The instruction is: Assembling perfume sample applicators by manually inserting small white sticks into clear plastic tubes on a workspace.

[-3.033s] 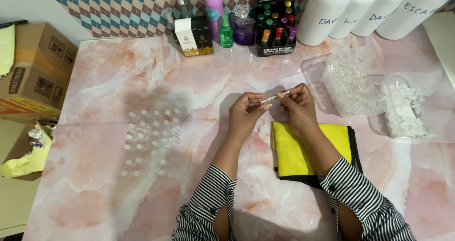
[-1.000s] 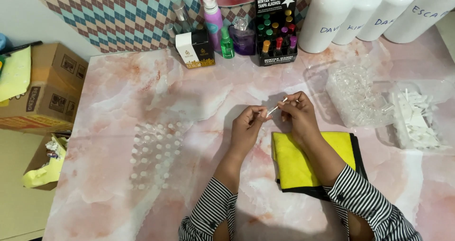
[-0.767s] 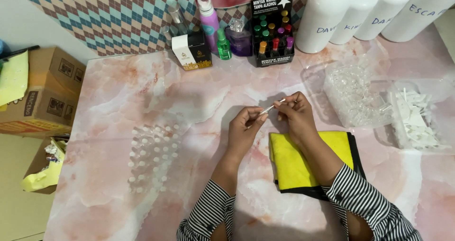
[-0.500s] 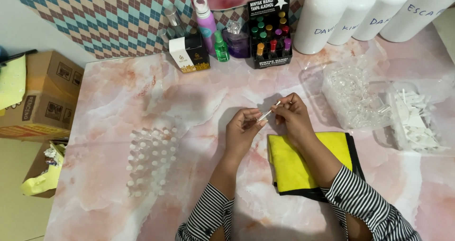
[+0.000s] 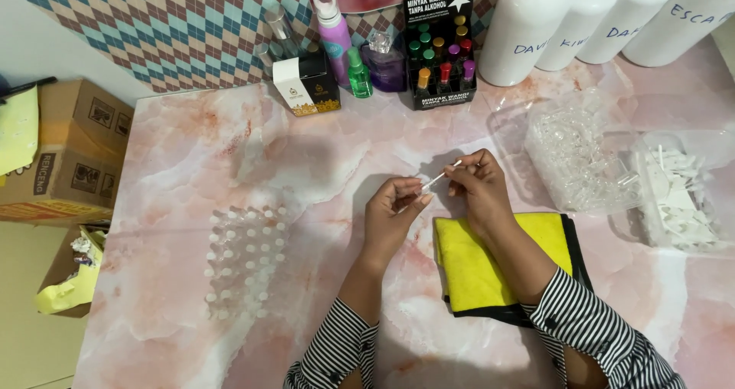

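Both my hands meet above the pink marble table (image 5: 230, 152) and pinch one small clear tube with a white end (image 5: 435, 180). My left hand (image 5: 392, 213) grips its lower end and my right hand (image 5: 476, 186) grips the upper end. The tube slants up toward the right. A folded yellow cloth on a black backing (image 5: 478, 270) lies under my right forearm. A cluster of several small clear vials (image 5: 245, 251) stands upright on the table to the left of my left hand.
Two clear plastic trays sit at the right: one with clear parts (image 5: 578, 159), one with white parts (image 5: 681, 201). Large white bottles (image 5: 528, 25), a black display of coloured vials (image 5: 438, 52) and small bottles line the back. Cardboard boxes (image 5: 65, 152) stand off the table's left.
My hands stay together on the small tube with only slight finger shifts. The view has drifted a little, so the table contents sit slightly differently in frame.
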